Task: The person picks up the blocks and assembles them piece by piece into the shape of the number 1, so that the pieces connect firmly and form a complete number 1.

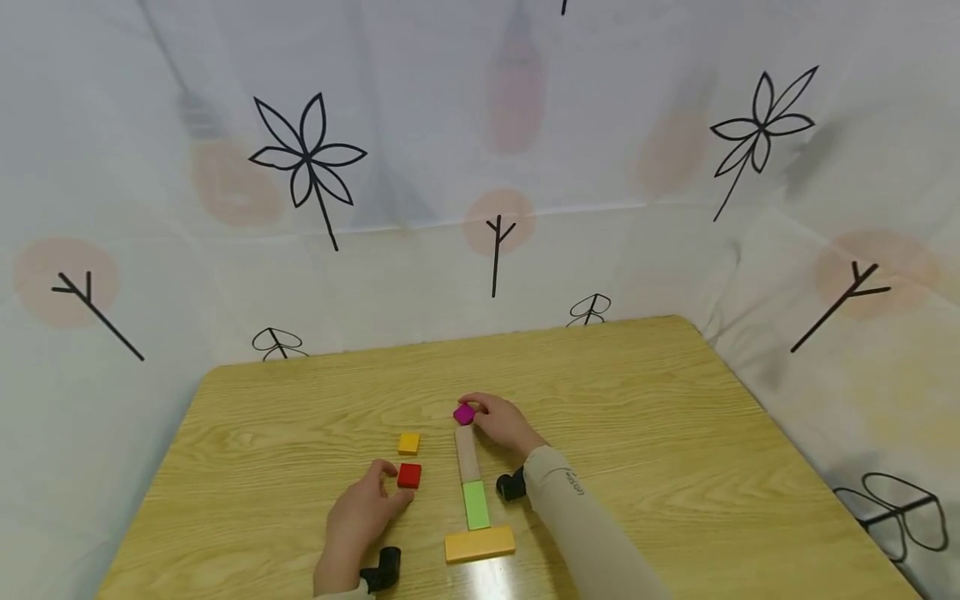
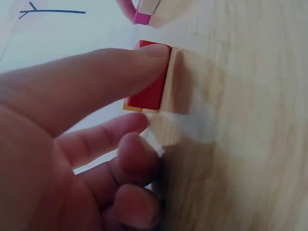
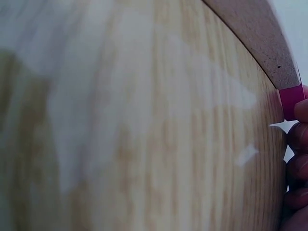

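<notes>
My right hand [image 1: 505, 423] pinches a small magenta block [image 1: 464, 414] at the far end of a row of blocks. It sits right at the end of a pale wooden bar [image 1: 467, 454]; the right wrist view shows the magenta block [image 3: 290, 101] against that bar. My left hand [image 1: 365, 508] is beside a red block [image 1: 409, 476], thumb along its near side and forefinger by its left corner. The left wrist view has the thumb overlapping the red block [image 2: 147, 91], the other fingers loosely bent and apart from it.
Nearer to me, a green block [image 1: 476, 505] continues the row, and a long orange-yellow block [image 1: 480, 544] lies crosswise at its near end. A yellow block [image 1: 408, 442] lies behind the red one. The wooden table [image 1: 637, 400] meets a patterned cloth [image 1: 420, 283] behind.
</notes>
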A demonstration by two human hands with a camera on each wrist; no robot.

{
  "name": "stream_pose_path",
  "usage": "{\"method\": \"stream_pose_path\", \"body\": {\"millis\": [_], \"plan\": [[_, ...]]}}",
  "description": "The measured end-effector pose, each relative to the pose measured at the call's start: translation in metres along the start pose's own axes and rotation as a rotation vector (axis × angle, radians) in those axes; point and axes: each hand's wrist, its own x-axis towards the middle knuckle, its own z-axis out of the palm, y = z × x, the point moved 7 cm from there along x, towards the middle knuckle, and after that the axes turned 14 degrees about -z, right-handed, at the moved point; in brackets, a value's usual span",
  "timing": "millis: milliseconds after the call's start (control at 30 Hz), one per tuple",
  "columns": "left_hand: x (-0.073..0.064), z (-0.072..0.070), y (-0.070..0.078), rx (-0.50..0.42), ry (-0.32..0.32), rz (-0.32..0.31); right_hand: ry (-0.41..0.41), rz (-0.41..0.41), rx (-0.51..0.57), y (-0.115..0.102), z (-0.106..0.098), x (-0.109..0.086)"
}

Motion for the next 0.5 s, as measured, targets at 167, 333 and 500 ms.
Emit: {"method": "stream_pose_path", "body": {"millis": [167, 333, 500], "plan": [[0.0008, 0.0006, 0.0029, -0.023, 0.013, 0.02, -0.002, 0.0, 0.005, -0.0009, 0.0001, 0.0003], [0.0019, 0.0007, 0.0034, -0.014, 0.04, 0.051, -0.008, 0.006, 0.0, -0.0015, 0.0004, 0.0008], [0.0041, 0.0044, 0.0056, -0.028, 0.039, 0.076, 0.002, 0.022, 0.008, 0.0002, -0.0004, 0.0001]]}}
